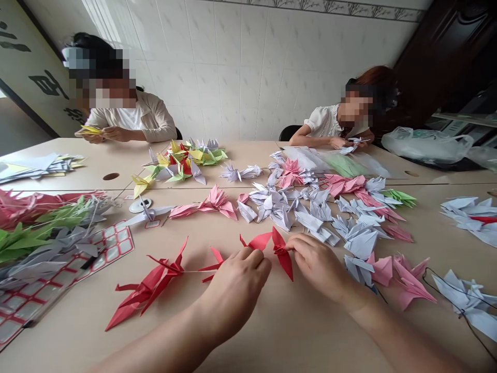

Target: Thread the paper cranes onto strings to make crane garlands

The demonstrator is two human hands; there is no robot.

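Though fingers (300, 245) hide part, the red crane (282, 256) seems sharp-tipped.

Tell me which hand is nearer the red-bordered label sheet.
Left. The left hand is to the right of the label sheet, past a red origami crane; the right hand is farther right.
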